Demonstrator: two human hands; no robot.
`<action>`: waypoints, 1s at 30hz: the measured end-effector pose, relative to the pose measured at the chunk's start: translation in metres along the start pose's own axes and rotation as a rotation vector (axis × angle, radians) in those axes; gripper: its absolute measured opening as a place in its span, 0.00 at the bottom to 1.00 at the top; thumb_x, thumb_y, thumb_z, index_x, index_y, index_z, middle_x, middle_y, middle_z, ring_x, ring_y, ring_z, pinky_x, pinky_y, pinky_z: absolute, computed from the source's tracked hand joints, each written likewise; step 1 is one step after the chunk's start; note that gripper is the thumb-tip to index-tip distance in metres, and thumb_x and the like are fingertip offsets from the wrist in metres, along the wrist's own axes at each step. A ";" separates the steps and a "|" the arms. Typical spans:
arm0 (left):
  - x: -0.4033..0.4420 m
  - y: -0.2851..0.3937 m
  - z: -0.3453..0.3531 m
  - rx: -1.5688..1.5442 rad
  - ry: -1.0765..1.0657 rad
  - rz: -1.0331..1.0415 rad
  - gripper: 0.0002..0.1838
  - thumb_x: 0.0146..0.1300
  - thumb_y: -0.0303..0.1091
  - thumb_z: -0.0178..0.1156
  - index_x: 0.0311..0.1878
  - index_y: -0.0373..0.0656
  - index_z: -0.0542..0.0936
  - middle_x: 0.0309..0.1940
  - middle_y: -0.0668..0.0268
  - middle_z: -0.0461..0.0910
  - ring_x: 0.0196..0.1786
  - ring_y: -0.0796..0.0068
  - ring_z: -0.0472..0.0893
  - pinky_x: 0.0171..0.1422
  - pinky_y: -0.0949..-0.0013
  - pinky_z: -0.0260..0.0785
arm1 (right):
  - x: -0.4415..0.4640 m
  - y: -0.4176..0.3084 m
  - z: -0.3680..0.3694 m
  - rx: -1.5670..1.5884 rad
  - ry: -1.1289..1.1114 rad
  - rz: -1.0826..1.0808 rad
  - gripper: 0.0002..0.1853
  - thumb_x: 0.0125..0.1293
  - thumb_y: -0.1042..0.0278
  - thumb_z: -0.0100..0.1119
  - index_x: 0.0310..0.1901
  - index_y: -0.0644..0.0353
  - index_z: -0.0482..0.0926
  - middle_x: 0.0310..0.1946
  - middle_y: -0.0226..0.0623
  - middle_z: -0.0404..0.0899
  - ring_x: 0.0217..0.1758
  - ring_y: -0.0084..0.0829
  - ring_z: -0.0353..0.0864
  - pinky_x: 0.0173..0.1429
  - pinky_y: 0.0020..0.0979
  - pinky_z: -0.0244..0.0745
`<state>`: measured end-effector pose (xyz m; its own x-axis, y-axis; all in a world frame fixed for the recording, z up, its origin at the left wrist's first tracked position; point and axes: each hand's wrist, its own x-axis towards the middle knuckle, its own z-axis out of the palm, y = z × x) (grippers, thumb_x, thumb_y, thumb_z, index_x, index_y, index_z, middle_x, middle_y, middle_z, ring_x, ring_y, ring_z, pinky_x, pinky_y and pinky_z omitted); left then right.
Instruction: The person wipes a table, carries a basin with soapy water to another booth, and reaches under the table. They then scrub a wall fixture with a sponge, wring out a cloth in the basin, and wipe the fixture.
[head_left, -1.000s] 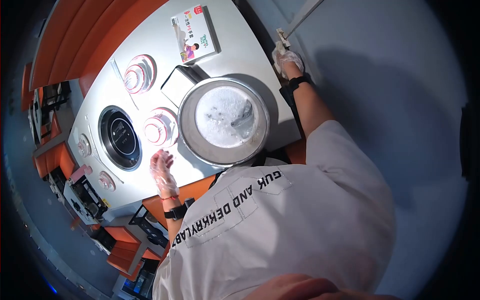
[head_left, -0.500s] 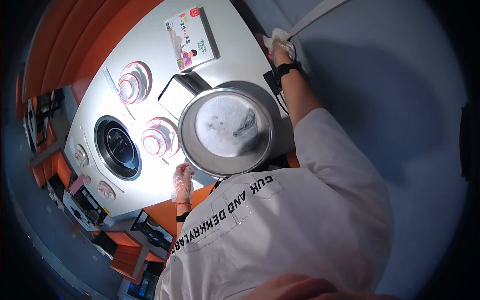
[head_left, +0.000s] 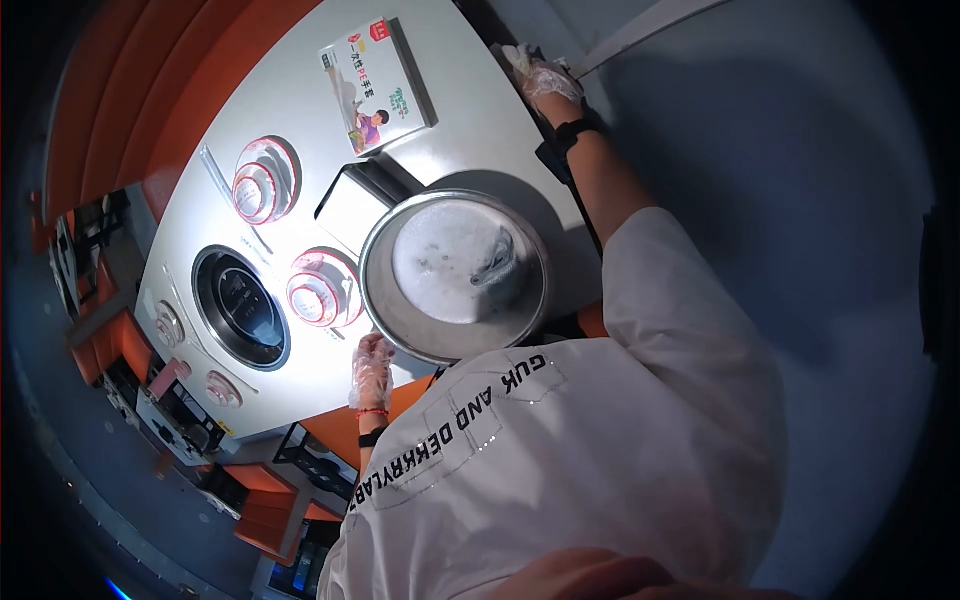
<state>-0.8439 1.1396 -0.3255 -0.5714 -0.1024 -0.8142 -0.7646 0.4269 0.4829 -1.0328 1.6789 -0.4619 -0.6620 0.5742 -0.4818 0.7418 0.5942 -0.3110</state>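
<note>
My right hand (head_left: 551,84), in a clear plastic glove, reaches to the table's far right edge. Its fingers are bent around a crumpled white cloth (head_left: 520,60) pressed at that edge. My left hand (head_left: 372,372), gloved too, is low beside the near rim of a large metal basin (head_left: 365,300). Its fingers are loosely bent, and I see nothing in them; whether they touch the rim I cannot tell. White foam (head_left: 435,260) fills much of the basin, with a dark greyish wet item (head_left: 497,262) partly sunk in it.
On the white table (head_left: 460,110) are a box of disposable gloves (head_left: 375,90), a black-sided box-like holder (head_left: 365,195), stacked red-rimmed dishes (head_left: 265,180), another such stack (head_left: 325,290) and a round black cooktop (head_left: 240,305). Orange seating (head_left: 140,90) borders the far side.
My right hand has moved up and left with the cloth, closer in over the table edge. My left hand stays by the basin. The whole view has shifted slightly.
</note>
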 end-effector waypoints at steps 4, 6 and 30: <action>0.006 0.000 0.002 0.004 -0.045 0.037 0.15 0.73 0.32 0.54 0.57 0.35 0.73 0.43 0.64 0.77 0.44 0.73 0.76 0.51 0.70 0.69 | -0.002 0.026 0.030 0.042 0.139 0.016 0.28 0.74 0.42 0.42 0.63 0.53 0.74 0.54 0.44 0.83 0.55 0.46 0.83 0.60 0.46 0.77; 0.013 -0.006 0.000 0.009 -0.051 0.039 0.15 0.73 0.32 0.54 0.57 0.34 0.73 0.44 0.64 0.77 0.44 0.73 0.76 0.52 0.70 0.69 | -0.008 0.025 0.019 0.345 -0.048 0.168 0.26 0.74 0.44 0.43 0.65 0.49 0.73 0.54 0.44 0.82 0.56 0.47 0.82 0.61 0.47 0.75; 0.020 -0.018 0.002 0.056 -0.025 0.068 0.15 0.73 0.30 0.53 0.59 0.34 0.72 0.47 0.61 0.78 0.49 0.71 0.77 0.57 0.69 0.70 | 0.009 0.023 0.005 0.111 0.164 -0.107 0.22 0.72 0.55 0.47 0.63 0.53 0.74 0.68 0.40 0.71 0.70 0.41 0.71 0.71 0.36 0.67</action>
<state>-0.8407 1.1315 -0.3514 -0.6136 -0.0496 -0.7881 -0.7057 0.4821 0.5192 -1.0214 1.6947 -0.4770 -0.7394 0.6005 -0.3044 0.6677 0.5963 -0.4457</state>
